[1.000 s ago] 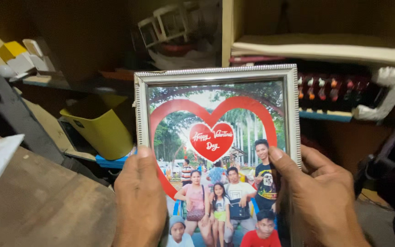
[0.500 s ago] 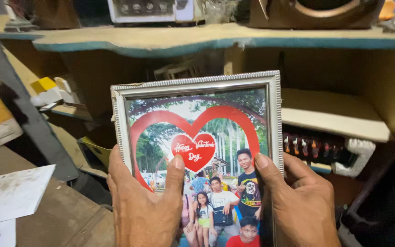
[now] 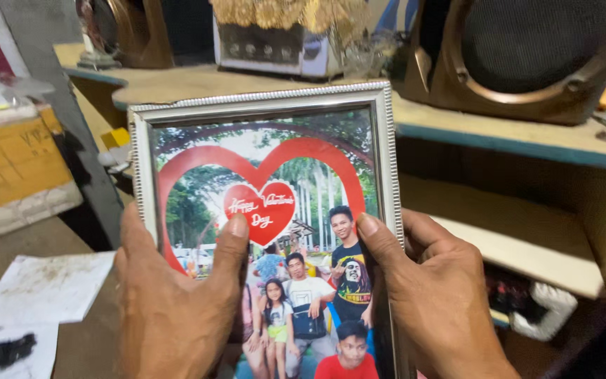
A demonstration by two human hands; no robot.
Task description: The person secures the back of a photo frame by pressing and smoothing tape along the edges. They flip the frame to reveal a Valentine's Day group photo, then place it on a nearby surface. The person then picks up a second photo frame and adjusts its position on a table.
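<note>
A silver frame point(image 3: 264, 100) with a fine beaded edging is seen around a colourful photo point(image 3: 275, 231), on which a large red heart outline and a smaller solid red heart with white script are printed against green trees. Clothing in black, white, yellow-green and red is shown on the pictured people. The shelf point(image 3: 520, 144) behind is coloured pale tan, edged in teal. A bronze-brown speaker point(image 3: 527, 56) with a dark mesh is seen above. A yellow box point(image 3: 12, 165) and white paper point(image 3: 43, 288) are seen at the left.
</note>
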